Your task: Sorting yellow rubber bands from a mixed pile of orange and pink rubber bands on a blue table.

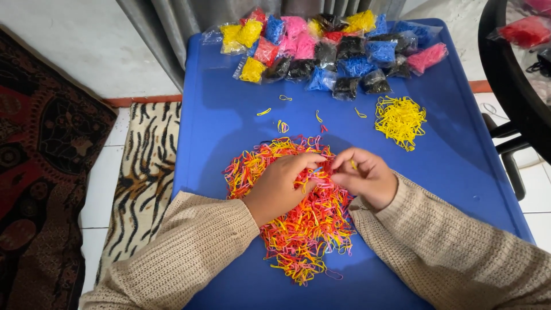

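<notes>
Mixed rubber bands point(298, 229), red, orange, yellow and pink, lie heaped at lower centre of the blue worktop point(459, 172). The left hand point(281, 186) rests on the heap, its grip pinched on bands; the right hand point(367, 178) pinches a yellow band point(353, 165). A yellow pile point(400, 119) lies upper right, below small bags of bands point(327, 49) along the top.

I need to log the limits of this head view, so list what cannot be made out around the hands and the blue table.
- Head view: the left hand and right hand cover the middle of the mixed band pile; what the fingertips pinch is too small to tell.
- The sleeves hide the near edge of the blue table.
- The small bags overlap; rear ones are partly hidden.
- The black round object is cut off by the right edge.
</notes>
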